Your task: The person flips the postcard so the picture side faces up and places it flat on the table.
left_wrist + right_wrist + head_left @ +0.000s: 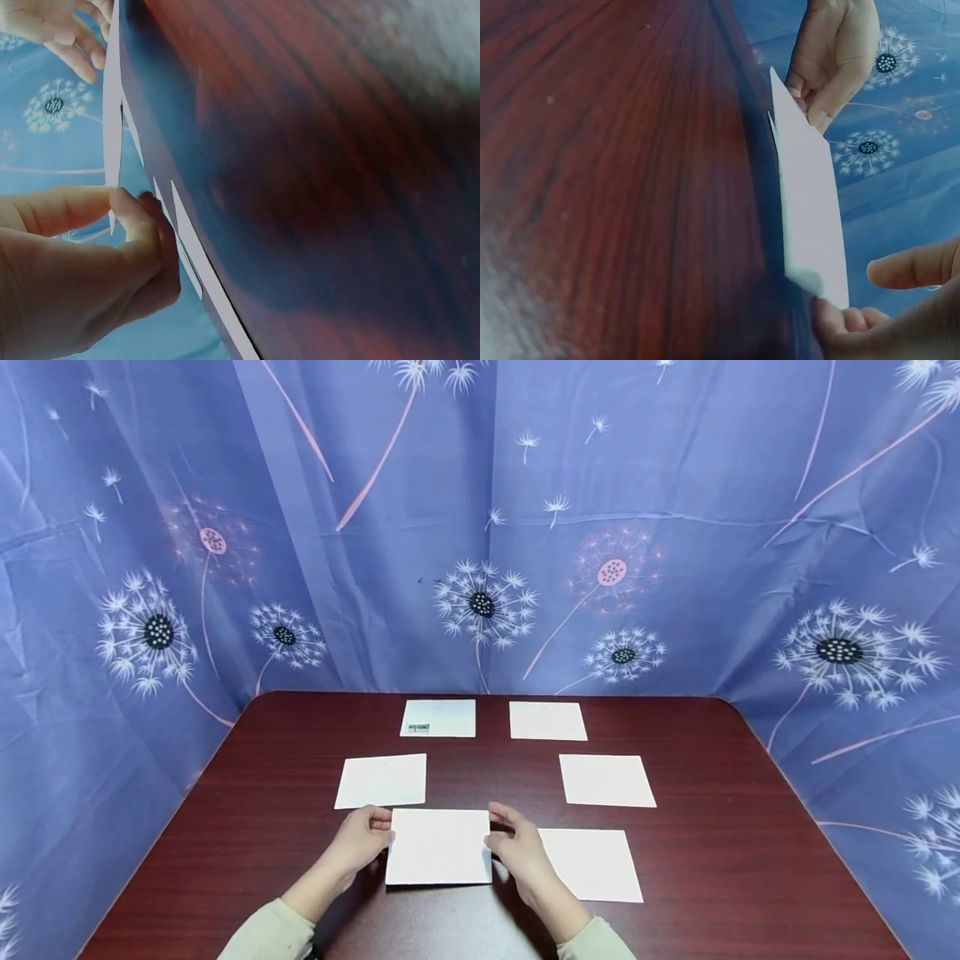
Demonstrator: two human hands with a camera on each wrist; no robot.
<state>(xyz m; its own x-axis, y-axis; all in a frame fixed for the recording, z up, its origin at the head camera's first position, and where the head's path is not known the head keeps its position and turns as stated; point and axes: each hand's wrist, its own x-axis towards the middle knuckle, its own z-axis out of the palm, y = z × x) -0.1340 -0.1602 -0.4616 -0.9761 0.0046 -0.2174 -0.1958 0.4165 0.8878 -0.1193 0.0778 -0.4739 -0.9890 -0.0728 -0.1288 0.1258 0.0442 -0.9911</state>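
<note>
A blank white card is held just above the table's near middle, its near edge casting a shadow. My left hand pinches its left edge between thumb and fingers; the left wrist view shows this card nearly edge-on. At the opposite edge, my right hand holds it by thumb and fingers. In the right wrist view the held card shows a second thin layer along one side; whether that is another sheet cannot be told.
Around the hands lie more white cards: one near right, one right, one left and one far right. A far left card bears a small dark print. Behind the dark red table hangs a blue dandelion curtain.
</note>
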